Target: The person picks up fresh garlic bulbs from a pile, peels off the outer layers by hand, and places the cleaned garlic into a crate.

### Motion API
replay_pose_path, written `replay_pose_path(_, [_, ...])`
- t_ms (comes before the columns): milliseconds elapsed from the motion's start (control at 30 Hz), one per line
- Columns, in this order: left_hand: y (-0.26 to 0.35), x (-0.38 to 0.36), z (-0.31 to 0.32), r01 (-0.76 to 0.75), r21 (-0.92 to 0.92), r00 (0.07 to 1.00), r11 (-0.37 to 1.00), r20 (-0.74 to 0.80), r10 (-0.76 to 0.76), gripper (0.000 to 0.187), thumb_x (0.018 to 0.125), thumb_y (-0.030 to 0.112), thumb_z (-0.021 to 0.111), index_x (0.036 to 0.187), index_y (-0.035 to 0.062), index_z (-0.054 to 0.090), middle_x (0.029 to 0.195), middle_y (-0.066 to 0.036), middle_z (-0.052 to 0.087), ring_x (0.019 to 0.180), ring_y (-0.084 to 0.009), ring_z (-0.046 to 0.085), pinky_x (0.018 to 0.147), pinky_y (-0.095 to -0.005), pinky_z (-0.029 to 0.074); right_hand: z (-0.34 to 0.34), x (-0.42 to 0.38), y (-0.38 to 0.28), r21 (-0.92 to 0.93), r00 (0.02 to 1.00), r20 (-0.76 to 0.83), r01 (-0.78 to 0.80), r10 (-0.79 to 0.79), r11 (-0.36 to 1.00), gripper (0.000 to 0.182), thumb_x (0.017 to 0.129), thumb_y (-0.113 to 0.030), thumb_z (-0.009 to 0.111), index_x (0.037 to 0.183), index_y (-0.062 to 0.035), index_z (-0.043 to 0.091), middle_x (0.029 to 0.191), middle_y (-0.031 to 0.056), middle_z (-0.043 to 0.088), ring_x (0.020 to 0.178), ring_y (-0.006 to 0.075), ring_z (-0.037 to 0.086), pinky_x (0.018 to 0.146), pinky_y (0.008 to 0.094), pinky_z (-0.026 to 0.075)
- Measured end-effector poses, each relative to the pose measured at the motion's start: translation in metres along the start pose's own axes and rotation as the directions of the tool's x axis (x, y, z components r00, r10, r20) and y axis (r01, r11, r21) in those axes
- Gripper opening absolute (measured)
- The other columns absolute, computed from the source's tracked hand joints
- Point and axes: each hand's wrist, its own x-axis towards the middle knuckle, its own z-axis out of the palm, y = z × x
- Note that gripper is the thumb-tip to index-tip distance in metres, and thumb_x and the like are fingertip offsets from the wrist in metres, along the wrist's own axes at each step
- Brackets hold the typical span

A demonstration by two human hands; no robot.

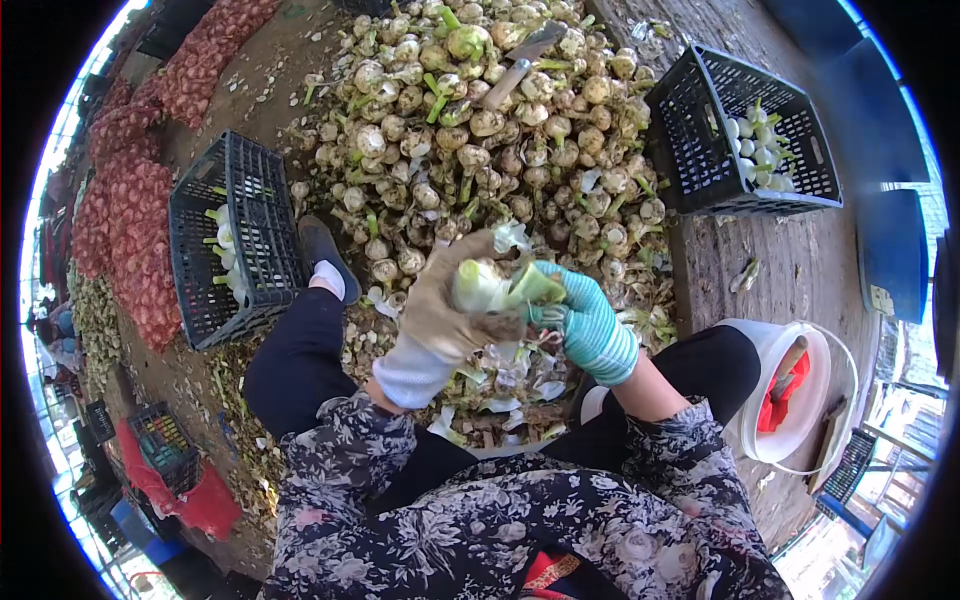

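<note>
My left hand (440,305), in a tan and white glove, is closed around a pale garlic bulb (480,287) with a pale green stem. On the other side, my right hand (590,325), in a green striped glove, pinches a thick green piece of stem or leaf (535,287) right beside the bulb. Some brownish skin and roots hang below, between the gloves. Under and ahead of both hands spreads a large heap of unpeeled garlic bulbs (490,150). A wooden-handled knife (510,82) with a broad blade lies on the heap. Loose peelings (510,390) cover the ground between my legs.
Black crates stand on the left (225,290) and right (700,120), each with peeled white bulbs inside. A white bucket (745,400) holding a red cloth and a wooden handle is by my right knee. Full red mesh sacks (135,230) line the left.
</note>
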Motion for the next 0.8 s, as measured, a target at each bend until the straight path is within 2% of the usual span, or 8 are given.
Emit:
replay_pose_path(67, [0.002, -0.006, -0.010, 0.070, -0.006, 0.994, 0.998, 0.086, -0.069, 0.072, 0.063, -0.005, 0.074, 0.124, -0.0068, 0.038, 0.107, -0.013, 0.057, 0.089, -0.0206, 0.062, 0.079, -0.0327, 0.054, -0.021, 0.005, 0.008, 0.583, 0.966, 0.201, -0.252, 0.163, 0.773, 0.034, 0.078, -0.004, 0.062, 0.111, -0.0020, 0.052, 0.097, 0.0081, 0.060, 0.085, 0.0169, 0.061, 0.067, 0.0279, 0.054])
replay_pose_path(200, [0.019, -0.013, -0.002, 0.048, 0.186, 0.992, 0.981, 0.106, -0.068, 0.072, 0.062, 0.008, 0.078, 0.122, -0.0041, 0.040, 0.115, -0.015, 0.051, 0.089, -0.0213, 0.060, 0.069, -0.0274, 0.052, -0.051, 0.026, -0.015, 0.846, 0.936, -0.279, 0.133, 0.216, 0.516, 0.026, 0.081, -0.005, 0.055, 0.106, -0.0020, 0.052, 0.101, 0.0136, 0.058, 0.086, 0.0196, 0.062, 0.070, 0.0278, 0.057])
replay_pose_path(267, [0.027, -0.008, -0.001, -0.003, 0.306, 0.981, 0.952, 0.185, -0.056, 0.071, 0.070, 0.027, 0.076, 0.123, -0.0033, 0.038, 0.119, -0.019, 0.047, 0.080, -0.0221, 0.061, 0.051, -0.0204, 0.051, -0.057, 0.033, 0.000, 0.138, 0.987, -0.141, -0.056, 0.075, 0.989, 0.029, 0.081, -0.010, 0.057, 0.108, -0.0017, 0.051, 0.102, 0.0112, 0.059, 0.088, 0.0186, 0.062, 0.071, 0.0249, 0.055])
replay_pose_path(333, [0.025, 0.003, -0.015, -0.268, 0.558, 0.939, 0.786, 0.334, 0.082, 0.072, 0.061, 0.006, 0.078, 0.122, -0.0032, 0.041, 0.118, -0.016, 0.048, 0.087, -0.0230, 0.061, 0.069, -0.0305, 0.053, -0.053, 0.025, 0.043, -0.853, 0.912, 0.331, 0.181, 0.240, 0.490, 0.038, 0.081, -0.014, 0.059, 0.115, -0.0006, 0.049, 0.103, 0.0074, 0.060, 0.088, 0.0181, 0.062, 0.075, 0.0239, 0.052])
replay_pose_path(367, [0.024, 0.000, -0.017, -0.089, 0.428, 0.964, 0.900, 0.263, -0.030, 0.069, 0.064, 0.003, 0.075, 0.123, -0.0025, 0.041, 0.117, -0.017, 0.048, 0.086, -0.0240, 0.061, 0.069, -0.0336, 0.055, -0.047, 0.015, 0.060, -0.888, 0.926, 0.378, 0.365, -0.008, 0.278, 0.043, 0.081, -0.018, 0.062, 0.117, 0.0017, 0.047, 0.099, 0.0101, 0.061, 0.089, 0.0164, 0.060, 0.080, 0.0273, 0.049])
replay_pose_path(467, [0.020, -0.003, -0.011, 0.381, -0.166, 0.922, 0.909, 0.004, -0.386, 0.058, 0.074, -0.001, 0.066, 0.126, -0.0010, 0.040, 0.114, -0.019, 0.050, 0.082, -0.0278, 0.062, 0.068, -0.0416, 0.058, -0.011, 0.026, -0.006, -0.294, 0.972, -0.051, -0.236, 0.231, 0.926, 0.043, 0.081, -0.021, 0.064, 0.113, 0.0031, 0.048, 0.094, 0.0113, 0.061, 0.089, 0.0148, 0.059, 0.081, 0.0275, 0.048])
replay_pose_path(600, [0.026, -0.003, 0.004, 0.371, -0.123, 0.927, 0.921, -0.007, -0.374, 0.045, 0.081, 0.008, 0.062, 0.120, -0.0027, 0.043, 0.103, -0.015, 0.054, 0.083, -0.0254, 0.060, 0.075, -0.0411, 0.056, -0.001, 0.023, -0.016, -0.167, 0.950, 0.170, -0.234, 0.261, 0.958, 0.032, 0.082, -0.019, 0.065, 0.102, 0.0028, 0.052, 0.090, 0.0103, 0.060, 0.074, 0.0130, 0.057, 0.070, 0.0254, 0.050])
replay_pose_path(800, [0.017, -0.004, -0.004, 0.107, 0.705, 0.992, 0.701, -0.125, -0.025, 0.073, 0.058, 0.003, 0.081, 0.121, -0.0021, 0.044, 0.108, -0.015, 0.052, 0.094, -0.0244, 0.057, 0.068, -0.0374, 0.053, -0.008, 0.015, -0.020, -0.069, 0.995, 0.023, -0.097, 0.099, 0.993, 0.030, 0.083, -0.008, 0.062, 0.109, 0.0042, 0.056, 0.090, 0.0098, 0.063, 0.078, 0.0129, 0.060, 0.066, 0.0231, 0.050])
